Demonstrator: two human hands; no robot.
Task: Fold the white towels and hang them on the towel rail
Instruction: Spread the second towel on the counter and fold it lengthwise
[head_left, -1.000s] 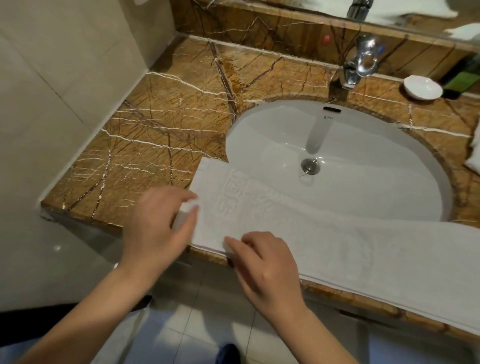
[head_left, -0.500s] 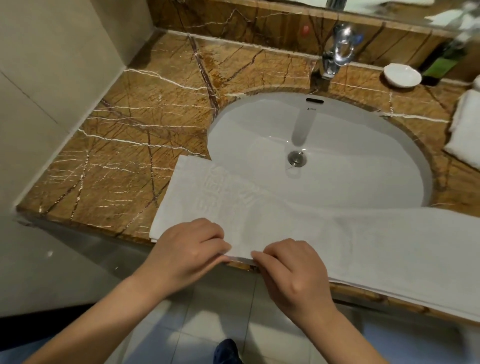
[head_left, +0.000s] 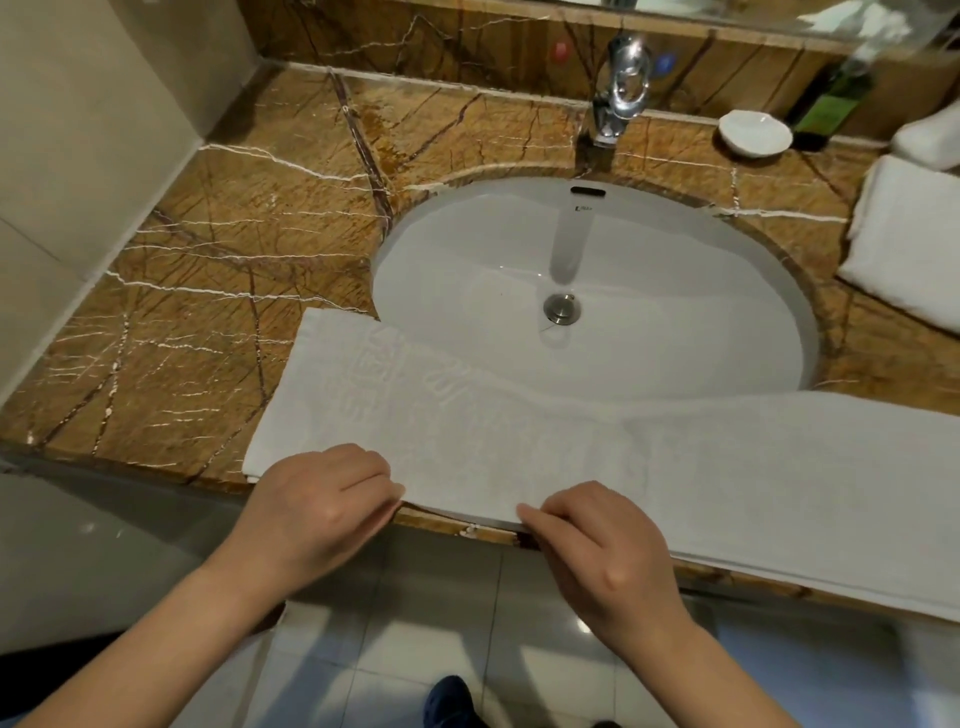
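A long white towel (head_left: 597, 447), folded lengthwise with raised lettering, lies along the front of the brown marble counter (head_left: 218, 291) and over the near rim of the white sink (head_left: 649, 322). My left hand (head_left: 322, 499) pinches its near edge close to the left end. My right hand (head_left: 597, 545) pinches the same edge a little to the right, at the counter's front. Two more folded white towels (head_left: 909, 244) lie at the right end of the counter. No towel rail is in view.
A chrome tap (head_left: 621, 93) stands behind the sink. A small white dish (head_left: 756, 132) and a dark green bottle (head_left: 831, 104) sit at the back right. A tiled wall (head_left: 78, 130) closes the left side. Grey floor tiles lie below the counter edge.
My left hand came from the towel's left end to its near edge and closed on it. My right hand stayed at the near edge. The view shifted rightwards, showing the folded towels.
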